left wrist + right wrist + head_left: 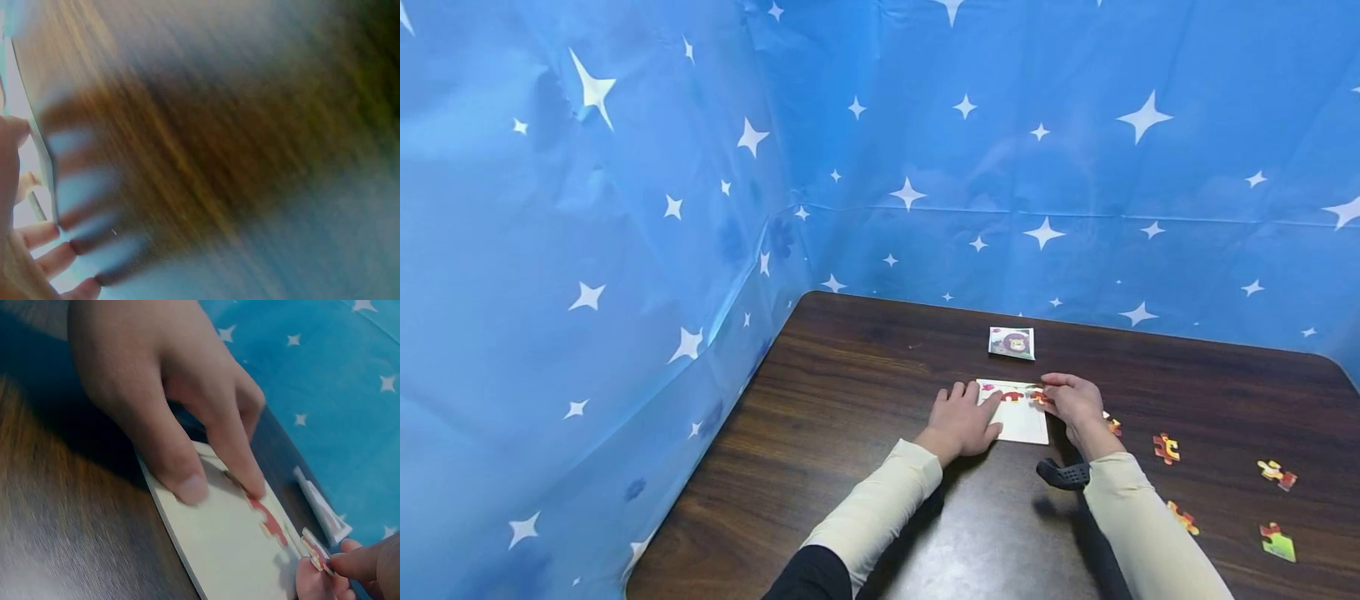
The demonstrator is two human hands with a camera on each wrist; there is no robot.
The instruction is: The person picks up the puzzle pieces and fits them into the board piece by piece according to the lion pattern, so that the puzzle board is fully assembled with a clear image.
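Note:
A white puzzle board (1024, 428) lies on the table. My left hand (961, 421) rests on its left part, fingers spread; in the right wrist view the thumb and index finger of this left hand (162, 381) touch the board (219, 550), the index fingertip at a red piece (270, 524) lying there. At the board's upper right corner my right hand (1075, 408) pinches a red and orange puzzle piece (1040, 397). The right wrist view has this piece (316, 550) between thumb and finger of the right hand (369, 565). Fingers of my left hand (53, 253) show at the left wrist view's edge.
Behind the board lies a small picture card (1011, 342). Loose puzzle pieces lie to the right, among them a red and yellow one (1167, 448) and a green one (1277, 543). A black device (1063, 475) is at my right wrist. Blue star-patterned curtain (880, 225) surrounds the table's back and left.

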